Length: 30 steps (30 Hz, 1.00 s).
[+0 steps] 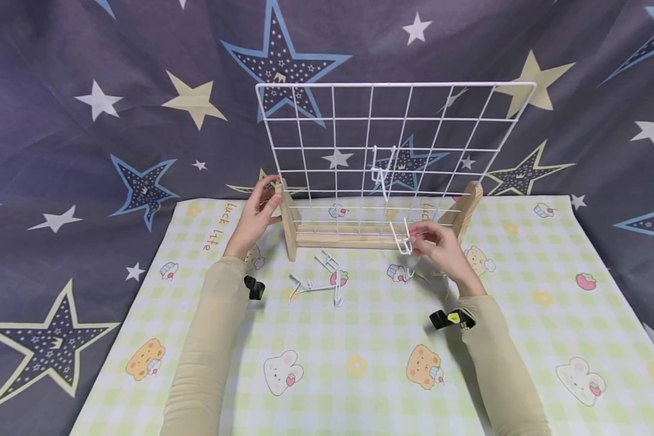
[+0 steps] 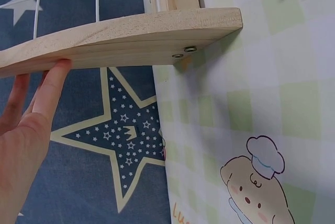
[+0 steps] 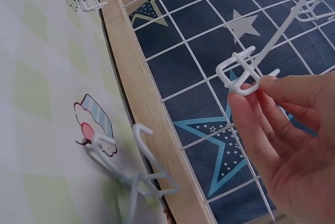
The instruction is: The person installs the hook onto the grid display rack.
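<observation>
My right hand (image 1: 436,245) pinches a white wire hook (image 1: 401,237) by its bracket, between thumb and fingertips. The right wrist view shows the held hook (image 3: 243,72) close over the white wire grid (image 1: 354,119), its long arm pointing to the upper right. The grid stands upright between two wooden side posts. With its fingertips, my left hand (image 1: 256,215) touches the outer side of the left wooden post (image 1: 287,224); its fingers (image 2: 52,85) look nearly straight in the left wrist view. Another white hook (image 1: 379,174) hangs on the grid near its middle.
Several loose white hooks (image 1: 327,260) lie on the checked tablecloth (image 1: 354,333) before the stand. More hooks (image 3: 149,182) lie under my right hand. A wooden crossbar (image 1: 343,241) joins the posts low down. A dark star-patterned cloth (image 1: 142,72) hangs behind the table.
</observation>
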Motion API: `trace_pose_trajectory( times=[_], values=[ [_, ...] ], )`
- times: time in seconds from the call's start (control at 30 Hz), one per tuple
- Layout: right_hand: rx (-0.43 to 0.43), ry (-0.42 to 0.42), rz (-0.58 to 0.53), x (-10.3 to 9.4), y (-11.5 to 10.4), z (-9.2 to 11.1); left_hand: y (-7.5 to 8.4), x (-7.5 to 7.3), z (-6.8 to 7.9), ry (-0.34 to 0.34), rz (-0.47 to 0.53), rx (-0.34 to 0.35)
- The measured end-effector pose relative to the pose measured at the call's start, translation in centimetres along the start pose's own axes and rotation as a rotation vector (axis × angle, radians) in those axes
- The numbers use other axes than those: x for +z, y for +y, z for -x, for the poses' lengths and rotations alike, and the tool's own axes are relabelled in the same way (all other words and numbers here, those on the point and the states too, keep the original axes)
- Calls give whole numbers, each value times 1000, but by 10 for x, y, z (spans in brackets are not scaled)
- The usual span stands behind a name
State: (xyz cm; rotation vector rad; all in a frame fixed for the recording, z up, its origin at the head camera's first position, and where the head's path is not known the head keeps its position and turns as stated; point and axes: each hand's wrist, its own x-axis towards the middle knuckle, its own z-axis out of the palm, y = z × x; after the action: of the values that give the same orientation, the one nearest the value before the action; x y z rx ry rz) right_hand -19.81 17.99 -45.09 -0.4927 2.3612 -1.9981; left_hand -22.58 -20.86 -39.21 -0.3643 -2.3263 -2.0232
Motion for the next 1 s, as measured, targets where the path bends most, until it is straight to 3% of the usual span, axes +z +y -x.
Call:
trace_pose_trajectory(
  times=[0.33, 0.57, 1.0],
  values=[
    [37, 83, -63, 3, -1, -11, 0, 0, 0, 0, 8, -2],
    [19, 149, -93, 3, -6, -17, 0, 0, 0, -2, 8, 1],
    [26, 183, -155, 6, -3, -22, 0, 0, 0, 1, 4, 4]
  ],
)
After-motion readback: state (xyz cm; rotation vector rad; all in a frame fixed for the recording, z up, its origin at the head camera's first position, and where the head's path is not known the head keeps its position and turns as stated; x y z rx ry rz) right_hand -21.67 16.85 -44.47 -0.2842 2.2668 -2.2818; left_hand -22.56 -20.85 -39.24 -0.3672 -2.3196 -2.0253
